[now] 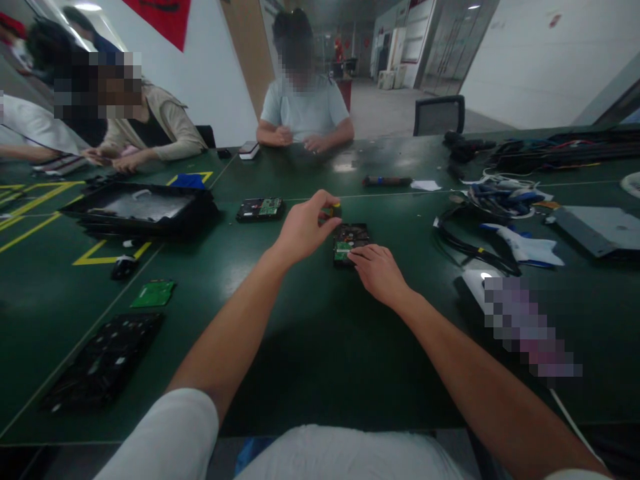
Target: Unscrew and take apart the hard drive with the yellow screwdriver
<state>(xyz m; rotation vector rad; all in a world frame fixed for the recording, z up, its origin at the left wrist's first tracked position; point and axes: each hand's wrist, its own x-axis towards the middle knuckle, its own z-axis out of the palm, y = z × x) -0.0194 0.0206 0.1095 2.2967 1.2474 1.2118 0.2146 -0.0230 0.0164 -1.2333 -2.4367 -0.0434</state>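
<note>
A hard drive [354, 235] lies flat on the green table in front of me, its green circuit board facing up. My right hand [381, 272] grips its near right corner, fingertips over the board's edge. Just above the drive's far left side, my left hand [309, 225] pinches a small yellow and dark object [336, 209], mostly hidden by the fingers. Another hard drive [260, 209] sits to the left of that hand. Farther left lie a loose green circuit board [153, 293] and a black slotted plastic part [106, 360].
A black tray [145, 207] stands at the left. To the right are bundled cables [500, 197], a grey metal box [597, 230] and a blurred-out phone-like object [530, 327]. A dark tool [386, 181] lies behind the drive. A person [305, 110] sits opposite; others sit at left.
</note>
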